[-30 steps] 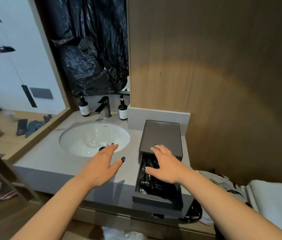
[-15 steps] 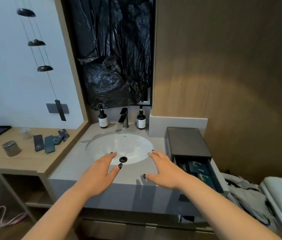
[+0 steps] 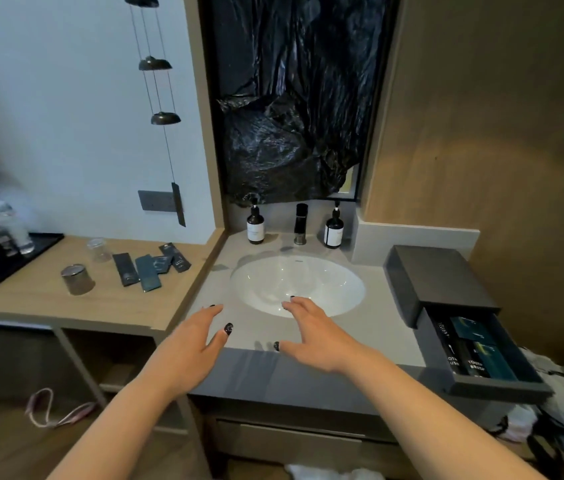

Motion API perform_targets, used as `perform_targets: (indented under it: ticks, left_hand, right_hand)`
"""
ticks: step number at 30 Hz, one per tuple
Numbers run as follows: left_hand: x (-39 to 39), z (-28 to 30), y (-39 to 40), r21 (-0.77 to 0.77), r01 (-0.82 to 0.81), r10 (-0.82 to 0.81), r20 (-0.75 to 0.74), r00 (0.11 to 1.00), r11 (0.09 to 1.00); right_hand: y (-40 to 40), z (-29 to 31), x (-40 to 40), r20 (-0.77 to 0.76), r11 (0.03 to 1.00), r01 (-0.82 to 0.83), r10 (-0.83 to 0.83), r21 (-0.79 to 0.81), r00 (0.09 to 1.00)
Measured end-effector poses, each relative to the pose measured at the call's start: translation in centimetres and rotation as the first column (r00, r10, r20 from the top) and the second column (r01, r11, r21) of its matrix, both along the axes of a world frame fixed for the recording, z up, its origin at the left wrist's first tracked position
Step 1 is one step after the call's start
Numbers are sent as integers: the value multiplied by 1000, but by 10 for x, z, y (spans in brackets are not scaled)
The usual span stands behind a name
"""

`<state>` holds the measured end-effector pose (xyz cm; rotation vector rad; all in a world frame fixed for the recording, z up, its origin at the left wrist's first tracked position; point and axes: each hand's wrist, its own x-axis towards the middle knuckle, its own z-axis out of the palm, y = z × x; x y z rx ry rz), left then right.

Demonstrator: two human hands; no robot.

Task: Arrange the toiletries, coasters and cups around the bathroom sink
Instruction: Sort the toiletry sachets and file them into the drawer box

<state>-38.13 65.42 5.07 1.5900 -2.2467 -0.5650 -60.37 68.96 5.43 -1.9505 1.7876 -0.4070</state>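
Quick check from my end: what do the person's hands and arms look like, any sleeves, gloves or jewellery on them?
Both the left hand and right hand are bare, no gloves, with dark glossy polish on the nails. Forearms are uncovered to the frame edge: no sleeves, watch, rings or bracelets visible.

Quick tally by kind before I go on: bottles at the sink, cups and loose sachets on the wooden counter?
Pump bottles: 2, one left of the tap, one right of it.
Cups: 2, a metal-looking cup and a clear glass.
Sachets: about 5, overlapping, so the count is approximate.
Total: about 9.
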Motion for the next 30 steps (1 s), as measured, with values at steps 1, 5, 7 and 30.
perform_targets:
  ticks: [1, 5, 7, 30]
  left_hand:
    - [7, -1, -4, 10, -15, 15, -10, 1000, 1000]
    - [31, -5, -24, 60, -52, 54, -26, 998, 997]
    - [45, -7, -39, 84, -71, 74, -29, 997, 994]
    - [193, -41, -311, 244, -200, 225, -78, 971, 949]
  right_hand:
    - [-9, 0, 8, -3, 1000, -13, 13, 4, 1000]
    - [-48, -4, 37, 8, 999, -51, 51, 15, 999]
    - [-70, -8, 52, 25, 998, -65, 65, 24, 998]
    - [-342, -24, 207, 122, 991, -98, 85, 97, 989]
